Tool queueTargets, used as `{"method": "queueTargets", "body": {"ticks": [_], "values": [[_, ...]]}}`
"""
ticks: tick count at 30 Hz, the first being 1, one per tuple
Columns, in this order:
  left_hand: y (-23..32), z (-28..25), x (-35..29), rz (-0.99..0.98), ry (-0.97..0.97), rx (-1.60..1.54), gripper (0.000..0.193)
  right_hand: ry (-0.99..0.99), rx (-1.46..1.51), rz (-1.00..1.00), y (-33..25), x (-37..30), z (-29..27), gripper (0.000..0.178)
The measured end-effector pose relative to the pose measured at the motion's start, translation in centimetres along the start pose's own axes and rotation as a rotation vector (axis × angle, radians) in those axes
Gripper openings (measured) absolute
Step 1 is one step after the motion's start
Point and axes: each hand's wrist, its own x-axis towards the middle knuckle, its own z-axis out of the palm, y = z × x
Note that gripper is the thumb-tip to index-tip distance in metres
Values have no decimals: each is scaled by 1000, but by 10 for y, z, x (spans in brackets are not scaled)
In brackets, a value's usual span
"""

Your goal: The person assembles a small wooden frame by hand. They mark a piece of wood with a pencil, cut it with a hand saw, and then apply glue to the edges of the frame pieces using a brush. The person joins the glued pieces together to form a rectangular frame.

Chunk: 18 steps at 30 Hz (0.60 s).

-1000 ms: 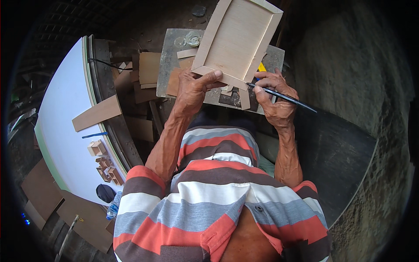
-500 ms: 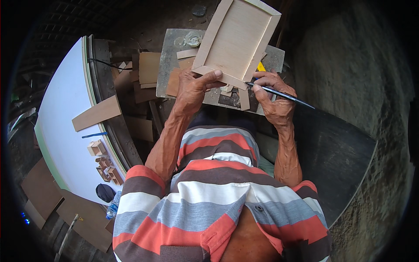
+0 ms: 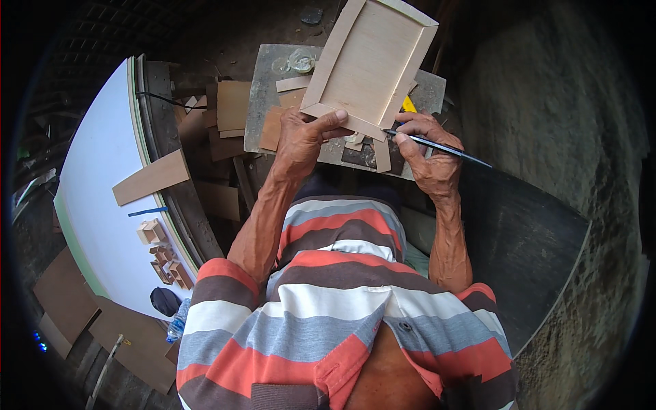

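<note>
The left forearm (image 3: 262,217) slants up and inward to the wooden tray (image 3: 371,55), where the left hand (image 3: 298,142) grips the near-left corner, thumb laid along the near rim, fingers underneath. The right forearm (image 3: 449,242) stands nearly upright; the right hand (image 3: 436,156) sits just outside the tray's near-right corner, fingers curled, thumb and 1 forefinger pinched, knuckles facing away from it

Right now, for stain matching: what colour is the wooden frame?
The frame is pale beige, clearest in head view.
</note>
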Motion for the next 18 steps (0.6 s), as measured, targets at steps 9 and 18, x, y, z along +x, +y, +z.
{"method": "queueTargets", "body": {"ticks": [9, 18], "values": [[1, -1, 6, -139, 39, -90, 36, 21, 163, 106, 6, -5, 0, 10], [-5, -2, 6, -232, 82, -131, 35, -32, 144, 135, 3, -4, -2, 8]]}}
